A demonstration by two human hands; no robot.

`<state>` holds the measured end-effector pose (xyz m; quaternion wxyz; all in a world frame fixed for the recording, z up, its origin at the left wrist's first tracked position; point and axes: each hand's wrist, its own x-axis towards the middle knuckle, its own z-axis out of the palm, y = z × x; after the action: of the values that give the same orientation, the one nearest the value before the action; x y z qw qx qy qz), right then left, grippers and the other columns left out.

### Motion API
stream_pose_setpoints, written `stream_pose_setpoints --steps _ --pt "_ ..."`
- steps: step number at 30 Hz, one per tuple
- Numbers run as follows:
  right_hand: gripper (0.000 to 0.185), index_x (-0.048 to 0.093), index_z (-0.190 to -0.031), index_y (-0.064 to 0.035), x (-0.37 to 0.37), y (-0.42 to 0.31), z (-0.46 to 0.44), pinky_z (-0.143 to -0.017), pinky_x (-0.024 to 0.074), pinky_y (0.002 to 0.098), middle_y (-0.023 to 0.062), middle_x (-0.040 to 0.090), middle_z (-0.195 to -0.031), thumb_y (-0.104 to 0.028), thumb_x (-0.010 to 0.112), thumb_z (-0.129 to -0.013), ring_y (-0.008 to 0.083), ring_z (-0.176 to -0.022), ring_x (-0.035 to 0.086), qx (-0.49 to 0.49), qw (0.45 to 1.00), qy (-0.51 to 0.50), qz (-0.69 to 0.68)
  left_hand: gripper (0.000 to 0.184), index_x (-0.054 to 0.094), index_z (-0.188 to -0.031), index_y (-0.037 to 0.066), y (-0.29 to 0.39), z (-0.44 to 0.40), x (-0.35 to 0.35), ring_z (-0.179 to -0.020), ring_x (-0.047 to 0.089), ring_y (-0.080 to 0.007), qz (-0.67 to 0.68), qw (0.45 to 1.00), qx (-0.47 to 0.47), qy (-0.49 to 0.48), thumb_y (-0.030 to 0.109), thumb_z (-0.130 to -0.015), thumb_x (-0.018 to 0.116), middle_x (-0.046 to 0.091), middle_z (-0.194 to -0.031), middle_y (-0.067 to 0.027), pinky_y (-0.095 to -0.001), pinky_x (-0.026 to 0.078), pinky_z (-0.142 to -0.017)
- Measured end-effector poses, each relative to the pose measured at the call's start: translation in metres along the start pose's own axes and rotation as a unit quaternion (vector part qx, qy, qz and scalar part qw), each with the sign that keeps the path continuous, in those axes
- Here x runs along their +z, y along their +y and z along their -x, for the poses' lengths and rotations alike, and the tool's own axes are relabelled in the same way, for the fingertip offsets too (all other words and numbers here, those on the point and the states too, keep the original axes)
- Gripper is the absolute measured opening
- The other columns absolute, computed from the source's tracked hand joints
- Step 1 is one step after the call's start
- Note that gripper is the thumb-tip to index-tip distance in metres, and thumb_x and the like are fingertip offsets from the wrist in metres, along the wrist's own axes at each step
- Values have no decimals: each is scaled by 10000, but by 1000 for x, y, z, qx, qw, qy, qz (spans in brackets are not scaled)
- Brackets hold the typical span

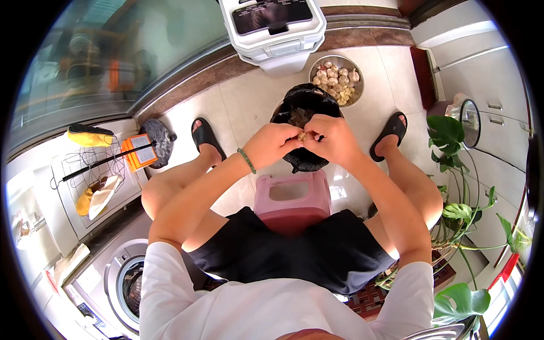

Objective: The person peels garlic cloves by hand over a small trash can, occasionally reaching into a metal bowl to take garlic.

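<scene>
The left hand (275, 143) and right hand (331, 139) pinch a small garlic piece (302, 136) between fingertips, best worked gently and low over the black bag (310, 162).

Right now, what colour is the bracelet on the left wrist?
The thin beaded bracelet is green; the head view shows it.

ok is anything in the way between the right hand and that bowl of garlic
The black bag: the straight line from the right hand to the metal bowl crosses its right side, and its edge overlaps the bowl in this view. Nothing else visible.
</scene>
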<state>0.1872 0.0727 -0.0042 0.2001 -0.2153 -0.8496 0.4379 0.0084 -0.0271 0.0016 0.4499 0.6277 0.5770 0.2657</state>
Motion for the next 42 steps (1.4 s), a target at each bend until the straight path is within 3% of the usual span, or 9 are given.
stream_pose_setpoints --steps 10,12,15,19,22,27,30,36,42 --pt "125 610 -759 0 4 -1 -3 -544 501 324 116 594 -718 -37 719 -709 237 -584 620 36 997 37 -61 192 598 -893 2 -2 -2 -2 -709 574 -341 7 1000 -18 6 189 -878 636 593 -753 -168 -412 455 -645" --pt "119 605 -765 5 4 -1 -3 -543 497 328 115 591 -715 -23 709 -717 242 -584 610 46 997 28 -48 146 608 -909 -4 -6 -2 1 -623 542 -256 3 1000 5 21 137 -878 630 602 -732 -145 -357 434 -599" --pt "106 589 -758 10 5 -3 -4 -542 487 317 110 583 -707 4 689 -725 228 -579 592 59 995 44 -70 189 590 -879 -8 -4 -2 0 -676 547 -334 46 998 -8 29 175 -882 637 571 -726 -175 -400 437 -622" --pt "104 573 -761 9 4 -7 -5 -548 478 302 106 572 -704 17 674 -737 199 -582 571 109 987 47 -111 180 593 -890 -8 2 -2 0 -652 524 -318 82 996 -29 32 165 -878 644 555 -721 -170 -391 428 -615" --pt "82 568 -784 5 4 -6 -5 -555 466 275 82 557 -701 21 646 -764 140 -593 555 121 983 48 -131 159 610 -932 -10 -1 -3 2 -656 540 -256 102 994 -16 47 138 -885 639 578 -744 -150 -356 440 -625" --pt "27 556 -840 7 8 8 -3 -558 436 222 19 546 -723 33 565 -843 56 -630 524 142 960 47 -235 189 611 -1081 -48 6 -5 2 -828 581 -92 299 953 -35 39 84 -953 569 656 -902 -47 -259 487 -765" --pt "22 566 -863 15 5 10 -5 -581 459 215 28 568 -761 34 555 -864 61 -659 557 137 939 62 -310 272 593 -1203 -39 3 -7 0 -898 580 -71 338 940 -40 30 96 -969 564 651 -964 -7 -237 474 -818" --pt "51 599 -942 31 -3 -3 -6 -654 514 227 52 623 -855 28 597 -891 89 -765 632 84 960 60 -262 268 607 -1182 -43 4 -8 -4 -913 603 -71 331 939 -73 51 68 -938 605 673 -1011 -40 -224 496 -804" --pt "70 614 -970 33 1 7 -3 -709 532 234 53 640 -912 33 605 -900 90 -796 636 147 915 75 -369 305 598 -1218 -32 7 -10 -6 -895 561 -43 357 931 -60 47 77 -934 624 649 -1006 -3 -206 462 -790"
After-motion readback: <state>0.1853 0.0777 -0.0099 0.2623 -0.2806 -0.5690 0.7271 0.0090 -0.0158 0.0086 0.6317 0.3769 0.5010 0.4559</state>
